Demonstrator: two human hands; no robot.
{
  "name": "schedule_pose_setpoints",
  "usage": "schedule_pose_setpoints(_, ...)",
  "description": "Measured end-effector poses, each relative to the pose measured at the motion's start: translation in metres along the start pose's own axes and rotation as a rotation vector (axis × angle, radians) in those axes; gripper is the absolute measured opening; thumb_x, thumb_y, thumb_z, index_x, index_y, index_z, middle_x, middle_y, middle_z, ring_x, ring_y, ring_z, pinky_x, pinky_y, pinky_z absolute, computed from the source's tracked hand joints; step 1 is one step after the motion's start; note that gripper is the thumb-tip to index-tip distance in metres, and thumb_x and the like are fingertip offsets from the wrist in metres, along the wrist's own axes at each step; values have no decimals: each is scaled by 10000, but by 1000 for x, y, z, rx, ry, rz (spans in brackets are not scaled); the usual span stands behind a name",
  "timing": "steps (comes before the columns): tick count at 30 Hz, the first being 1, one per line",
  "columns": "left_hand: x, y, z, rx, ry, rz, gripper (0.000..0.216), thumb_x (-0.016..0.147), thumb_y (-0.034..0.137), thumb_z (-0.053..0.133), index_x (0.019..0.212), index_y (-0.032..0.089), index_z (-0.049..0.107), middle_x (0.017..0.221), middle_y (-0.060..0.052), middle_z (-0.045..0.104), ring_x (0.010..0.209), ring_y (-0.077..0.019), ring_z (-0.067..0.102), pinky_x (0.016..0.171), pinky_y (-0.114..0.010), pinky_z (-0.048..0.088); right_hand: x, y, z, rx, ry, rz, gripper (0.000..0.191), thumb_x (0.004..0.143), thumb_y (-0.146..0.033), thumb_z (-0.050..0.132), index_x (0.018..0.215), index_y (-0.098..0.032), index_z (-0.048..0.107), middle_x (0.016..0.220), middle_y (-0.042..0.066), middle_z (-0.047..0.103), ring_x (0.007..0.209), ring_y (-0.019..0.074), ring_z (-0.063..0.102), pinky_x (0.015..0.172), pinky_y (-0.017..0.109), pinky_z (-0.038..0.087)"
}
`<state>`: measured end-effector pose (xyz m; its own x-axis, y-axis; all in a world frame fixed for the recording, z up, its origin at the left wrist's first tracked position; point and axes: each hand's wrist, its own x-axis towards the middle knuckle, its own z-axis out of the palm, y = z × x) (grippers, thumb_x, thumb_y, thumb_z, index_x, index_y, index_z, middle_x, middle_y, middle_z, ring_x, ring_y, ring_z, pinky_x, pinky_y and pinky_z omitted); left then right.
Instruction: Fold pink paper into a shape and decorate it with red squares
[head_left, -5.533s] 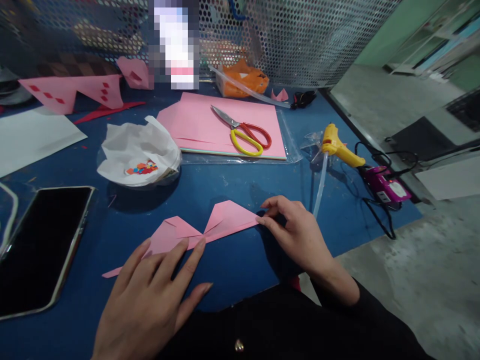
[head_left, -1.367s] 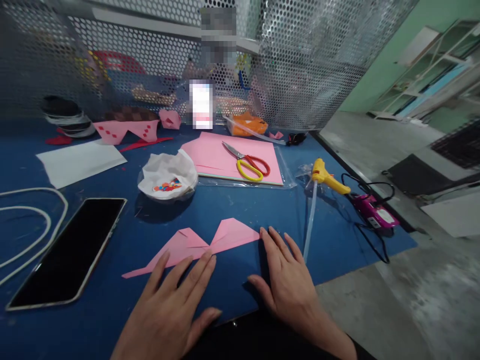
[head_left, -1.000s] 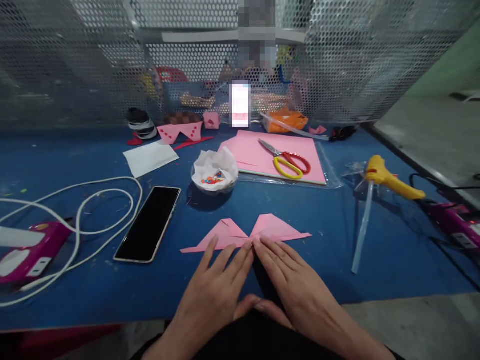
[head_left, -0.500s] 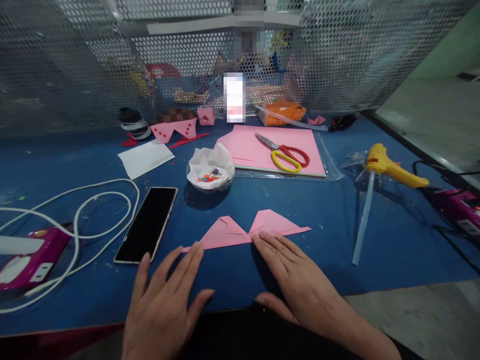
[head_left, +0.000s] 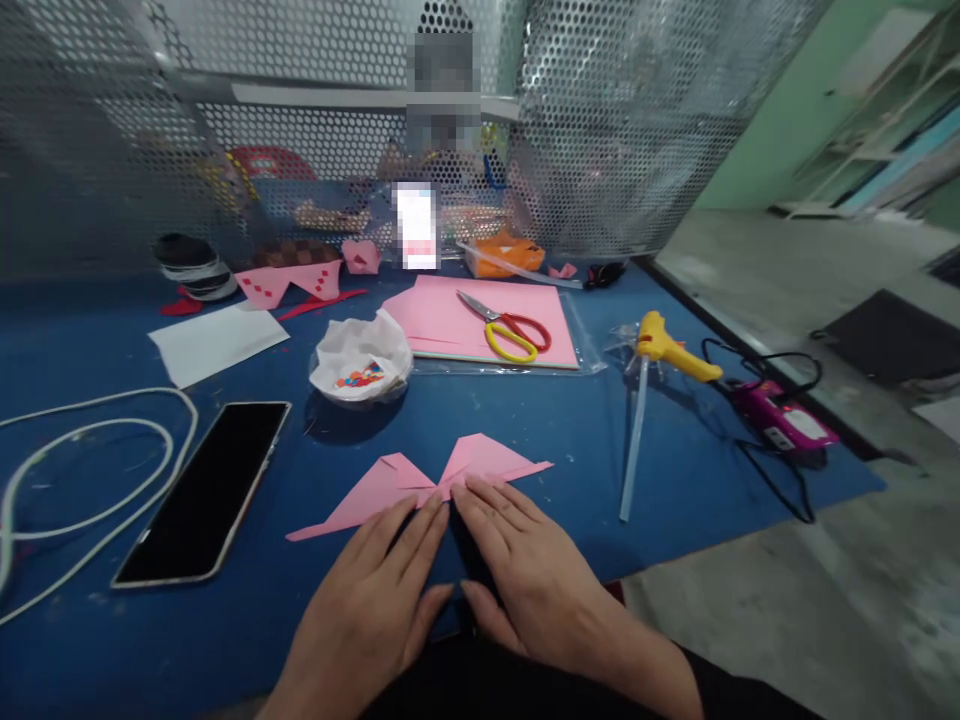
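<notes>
A folded pink paper piece (head_left: 420, 480), shaped like a bow with two pointed wings, lies flat on the blue table (head_left: 540, 420) in front of me. My left hand (head_left: 375, 590) lies flat with fingers stretched out, its fingertips on the paper's near edge just left of the middle. My right hand (head_left: 517, 565) is also flat and open, fingertips touching the paper's near edge just right of the middle. The two hands sit side by side, almost touching. Neither hand grips anything.
A black phone (head_left: 206, 490) and white cable (head_left: 90, 470) lie at left. Behind the paper stand a bowl with white tissue and coloured bits (head_left: 361, 365), pink sheets (head_left: 442, 320) with scissors (head_left: 502, 328). A yellow glue gun (head_left: 667, 350) and purple device (head_left: 784, 425) are at right. Perforated metal screen (head_left: 600, 120) behind.
My left hand has moved right and forward to the middle of the paper, beside my right hand. The view has swung toward the right.
</notes>
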<state>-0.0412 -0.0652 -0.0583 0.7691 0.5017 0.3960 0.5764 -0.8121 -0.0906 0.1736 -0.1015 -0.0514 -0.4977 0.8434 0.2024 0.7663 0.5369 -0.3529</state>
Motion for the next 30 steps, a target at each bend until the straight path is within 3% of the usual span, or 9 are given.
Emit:
schedule_pose_setpoints(5,4,-1,2,-21,13,9,478,941,384,536,1312,90,600,1327,-111,662,1122,-295,610,956,-423,446,-16,12,-2,-150,78,155,668,888,-256,490,1462,50,340,1482,248,466,1419,311,388,1138,496,402)
schedule_pose_setpoints(10,6,1,1,-55,26,-31,492,953,382,533,1345,88,573,1335,-114,655,1129,-292,603,962,-425,447,-37,27,-3,-296,165,305,687,931,-285,467,1519,-7,242,1452,227,510,1402,317,417,1090,541,446)
schedule_pose_setpoints(16,5,11,-2,-82,-13,-129,450,976,378,488,1308,99,609,1328,-105,662,1151,-283,597,1003,-418,439,-27,16,-4,-305,203,176,730,911,-289,475,1517,29,223,1471,250,477,1427,341,367,1078,560,443)
schedule_pose_setpoints(21,5,13,-1,-54,11,-112,443,995,367,433,1267,81,634,1310,-95,674,1141,-263,615,1026,-395,426,-1,-6,-1,-129,109,-77,605,912,-270,481,1421,48,407,1443,244,515,1394,302,430,1110,473,440)
schedule_pose_setpoints(25,1,10,-3,-36,33,-133,435,999,371,433,1249,84,643,1293,-86,684,1120,-267,644,1031,-410,413,1,-8,3,-140,117,-18,603,921,-291,473,1426,34,411,1413,241,546,1351,305,489,1080,478,473)
schedule_pose_setpoints(30,-21,1,-14,-2,-27,-218,466,989,387,466,1310,72,592,1324,-113,661,1205,-320,608,1095,-490,332,-20,10,3,-307,184,138,702,944,-323,468,1509,34,253,1397,264,551,1331,339,505,1051,534,477)
